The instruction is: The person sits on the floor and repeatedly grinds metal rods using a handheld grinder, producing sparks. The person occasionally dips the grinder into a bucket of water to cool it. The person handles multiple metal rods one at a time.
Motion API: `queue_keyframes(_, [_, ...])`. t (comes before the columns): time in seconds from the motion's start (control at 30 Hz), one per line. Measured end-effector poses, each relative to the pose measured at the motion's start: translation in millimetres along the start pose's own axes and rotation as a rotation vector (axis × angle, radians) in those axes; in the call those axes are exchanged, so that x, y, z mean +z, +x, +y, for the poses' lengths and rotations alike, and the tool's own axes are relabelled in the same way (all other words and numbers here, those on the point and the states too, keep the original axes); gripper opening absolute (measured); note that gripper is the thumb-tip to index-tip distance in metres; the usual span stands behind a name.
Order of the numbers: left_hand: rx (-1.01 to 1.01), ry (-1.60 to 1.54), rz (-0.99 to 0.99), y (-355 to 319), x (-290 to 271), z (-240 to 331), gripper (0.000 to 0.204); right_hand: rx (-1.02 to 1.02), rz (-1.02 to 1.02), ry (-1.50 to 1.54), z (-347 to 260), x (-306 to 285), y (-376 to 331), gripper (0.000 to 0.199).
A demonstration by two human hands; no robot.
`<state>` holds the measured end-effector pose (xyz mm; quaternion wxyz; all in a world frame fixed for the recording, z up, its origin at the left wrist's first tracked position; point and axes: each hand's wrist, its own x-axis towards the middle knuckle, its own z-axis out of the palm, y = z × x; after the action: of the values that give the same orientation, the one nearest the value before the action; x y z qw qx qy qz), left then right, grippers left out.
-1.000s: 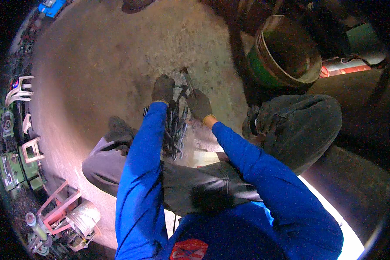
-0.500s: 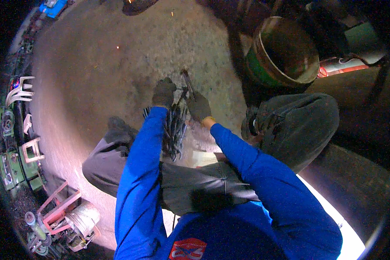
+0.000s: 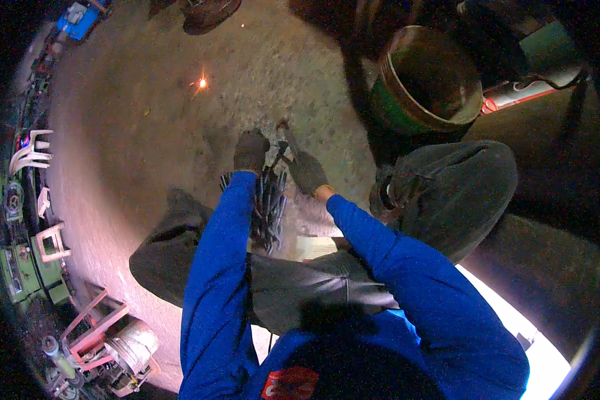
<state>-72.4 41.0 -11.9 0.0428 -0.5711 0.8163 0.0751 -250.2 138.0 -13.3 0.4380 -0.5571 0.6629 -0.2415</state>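
My left hand (image 3: pixel 251 152), in a dark glove, is closed around a thin dark metal piece (image 3: pixel 280 152) whose end sticks out toward the right hand. My right hand (image 3: pixel 307 173), also gloved, grips a long, narrow metal tool (image 3: pixel 291 139) that points away from me; its exact kind is not clear. The tool's shaft lies right beside the metal piece; whether they touch I cannot tell. Below both hands, between my legs, a heap of dark metal rods (image 3: pixel 268 212) lies on the floor, partly covered by my left forearm.
A green, rusty-rimmed bucket (image 3: pixel 387 83) stands at the far right. A bright spark (image 3: pixel 203 83) shows over the concrete floor (image 3: pixel 133 127) ahead. White plastic chairs (image 3: pixel 32 152), green machinery (image 3: pixel 20 267) and a pink metal frame (image 3: pixel 100 320) line the left side. A light flat piece (image 3: pixel 315 248) lies near my lap.
The tool's far end has come slightly nearer to me and the right hand has shifted a little closer. The left hand stays closed. Sparks on the floor ahead have changed.
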Motion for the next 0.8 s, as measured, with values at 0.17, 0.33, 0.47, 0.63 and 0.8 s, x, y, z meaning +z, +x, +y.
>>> queue_keyframes(0.17, [-0.026,0.070,0.052,-2.5,19.1,-15.2,0.014,0.000,-0.015,0.000,-19.5,-9.7,-10.6,0.044])
queue_keyframes(0.33, [0.006,0.113,0.016,-2.5,4.6,-5.2,0.015,-0.130,0.215,0.180,-23.8,-8.7,7.5,0.046])
queue_keyframes(0.47, [0.078,0.129,0.004,3.4,-1.4,6.6,0.014,-0.047,0.052,-0.015,13.6,3.0,8.3,0.045])
queue_keyframes(0.63, [0.113,0.105,-0.041,9.1,-4.8,25.0,0.013,-0.022,0.129,-0.057,32.1,4.7,7.5,0.045])
queue_keyframes(0.8, [0.070,0.216,0.005,-2.2,-0.4,3.0,0.013,-0.031,0.137,0.107,-31.7,-12.5,-2.7,0.037])
